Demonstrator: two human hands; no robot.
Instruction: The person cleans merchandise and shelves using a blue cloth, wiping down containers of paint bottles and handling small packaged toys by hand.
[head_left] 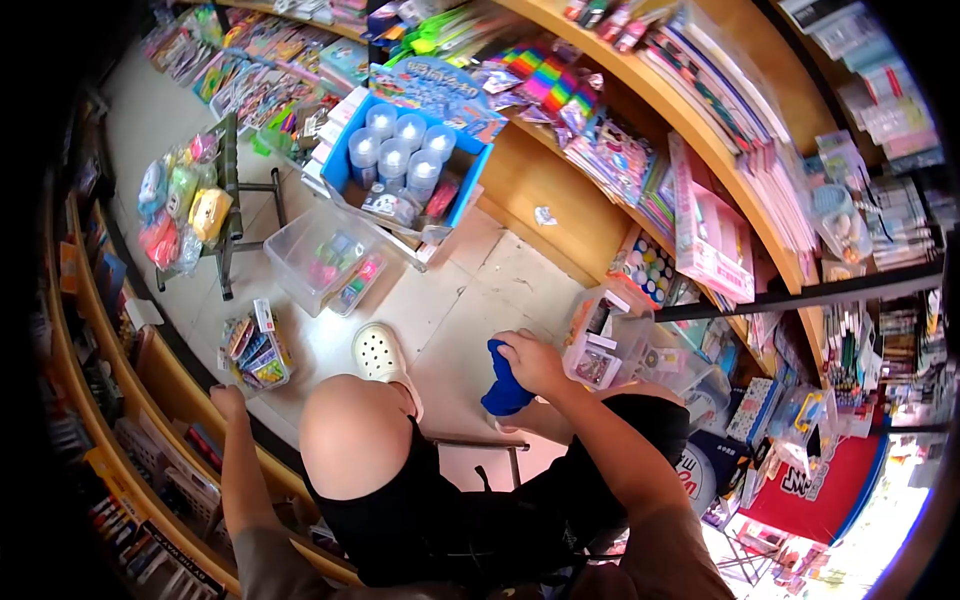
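Note:
My right hand (532,362) is closed around a bunched blue cloth (507,388), held above the floor in front of my right knee. The cloth hangs down from the fingers. On the other side, my left hand (228,400) is at the edge of the low wooden shelf (185,400), its fingers curled. Whether it grips the edge or something small is hidden. Just beyond it, a clear container of colourful packets (257,350) stands on the floor. Near my right hand is a clear plastic bin (612,330) with small boxed goods inside.
A blue display box (335,165) holds several clear-lidded cylinders. Below it sits a translucent bin (300,255). A folding stool (232,200) carries bagged plush toys (185,200). Wooden shelves (660,85) packed with stationery curve along the right. My foot wears a cream clog (378,352).

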